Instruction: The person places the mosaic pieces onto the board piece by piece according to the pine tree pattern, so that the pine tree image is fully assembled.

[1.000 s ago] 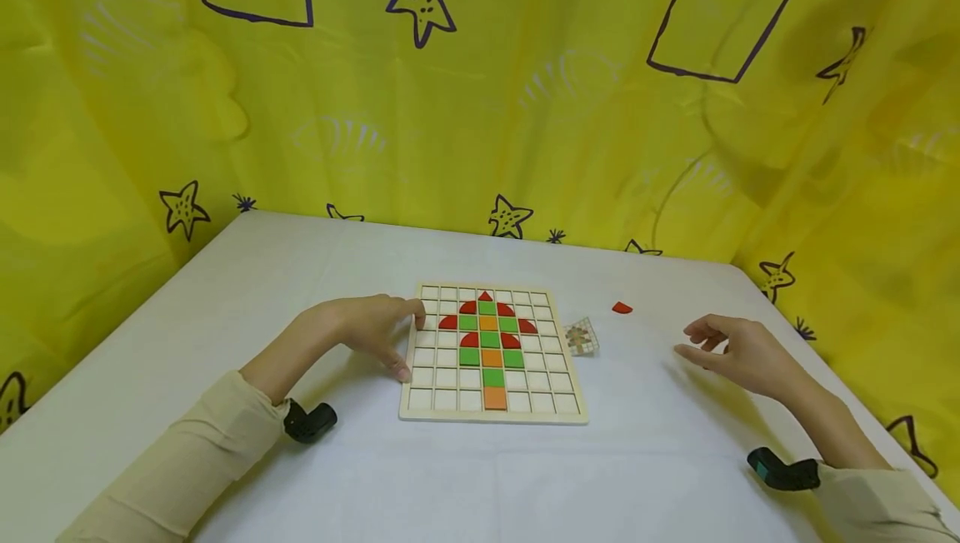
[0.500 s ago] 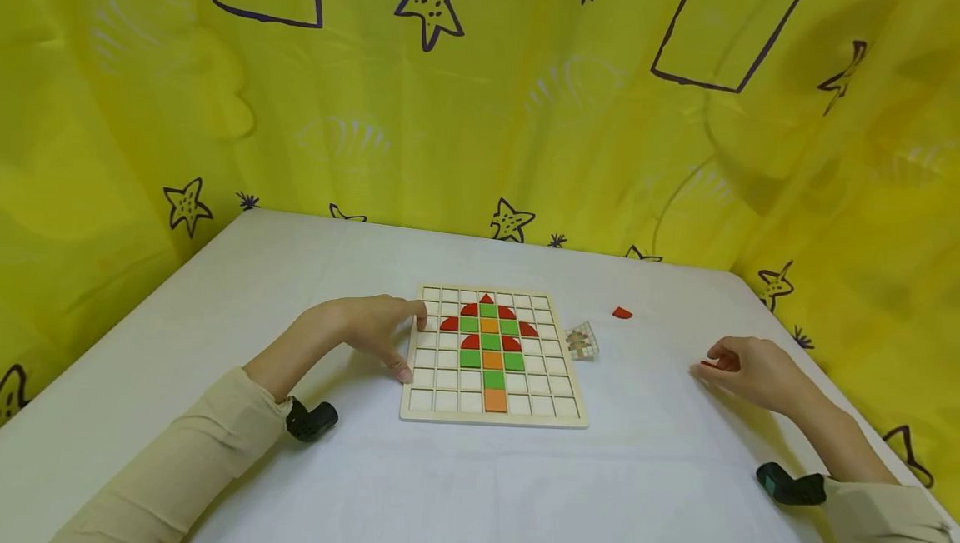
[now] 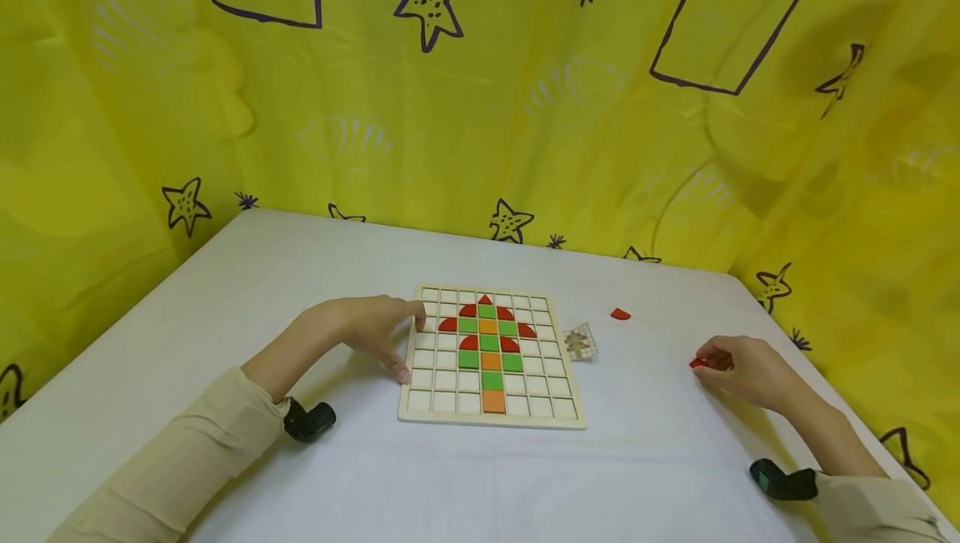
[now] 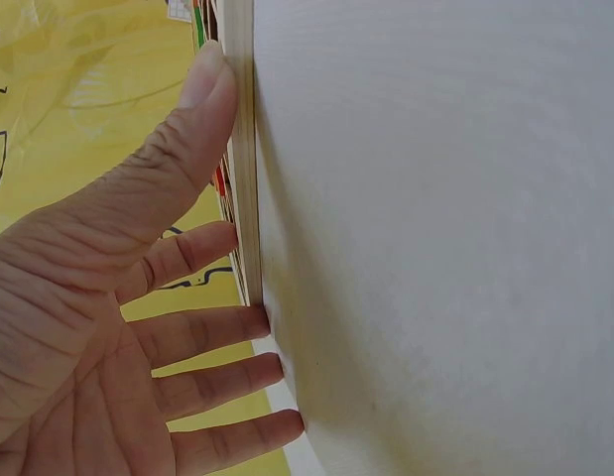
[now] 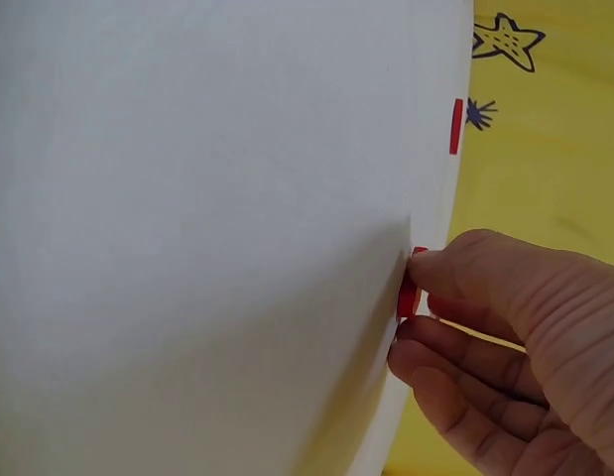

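A square wooden grid board (image 3: 442, 402) lies on the table, with red, green and orange tiles set in a tree-like pattern. My left hand (image 3: 375, 328) rests at its left side, with the thumb and fingers touching the edge; in the left wrist view the fingers of that hand (image 4: 138, 288) look fairly straight. To the right of the board, my right hand (image 3: 753, 370) pinches a red tile (image 5: 409, 296) between thumb and fingers, low over the table. The fingers hide part of this tile's outline. Another red tile, quarter-round (image 3: 620, 314), lies loose farther back.
A small pattern card (image 3: 580, 342) sits tilted against the board's right edge. The table (image 3: 360, 476) has a white cover. Yellow curtain cloth (image 3: 465, 110) with star drawings stands behind and along the sides.
My right hand has come down a little toward the table's front and now pinches a red tile. The left hand stays at the board's edge. The view has shifted slightly.
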Demonstrator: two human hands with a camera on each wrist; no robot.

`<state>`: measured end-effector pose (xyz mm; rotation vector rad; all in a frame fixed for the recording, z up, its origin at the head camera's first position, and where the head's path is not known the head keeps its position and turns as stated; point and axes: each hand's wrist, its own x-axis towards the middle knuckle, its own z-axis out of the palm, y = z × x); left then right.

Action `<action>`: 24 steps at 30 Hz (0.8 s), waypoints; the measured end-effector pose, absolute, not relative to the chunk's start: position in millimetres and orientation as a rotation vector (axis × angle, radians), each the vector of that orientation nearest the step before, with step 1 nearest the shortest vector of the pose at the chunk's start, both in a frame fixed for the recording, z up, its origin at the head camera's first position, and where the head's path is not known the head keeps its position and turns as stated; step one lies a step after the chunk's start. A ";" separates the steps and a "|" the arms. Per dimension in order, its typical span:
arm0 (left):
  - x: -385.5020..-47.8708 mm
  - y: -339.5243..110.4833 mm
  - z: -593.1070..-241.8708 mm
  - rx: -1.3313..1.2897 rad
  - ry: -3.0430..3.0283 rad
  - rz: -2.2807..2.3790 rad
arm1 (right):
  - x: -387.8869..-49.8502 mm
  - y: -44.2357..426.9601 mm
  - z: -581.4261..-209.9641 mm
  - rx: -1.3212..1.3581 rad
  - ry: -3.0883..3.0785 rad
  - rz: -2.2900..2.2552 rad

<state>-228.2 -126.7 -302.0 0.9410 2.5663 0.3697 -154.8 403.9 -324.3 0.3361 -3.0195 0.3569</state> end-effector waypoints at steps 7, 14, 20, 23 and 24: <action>-228.0 -126.8 -301.8 0.939 2.572 0.358 | -159.8 394.4 -321.5 0.420 -3.007 0.390; -228.8 -126.6 -301.7 0.943 2.569 0.357 | -164.4 390.6 -325.2 0.409 -3.017 0.418; -228.0 -126.5 -301.8 0.922 2.572 0.364 | -168.6 386.6 -327.2 0.575 -2.934 0.494; -227.3 -126.8 -300.7 0.937 2.572 0.358 | -170.4 384.0 -326.6 0.652 -2.908 0.532; -227.2 -126.8 -300.3 0.936 2.572 0.358 | -170.8 383.0 -326.2 0.664 -2.907 0.537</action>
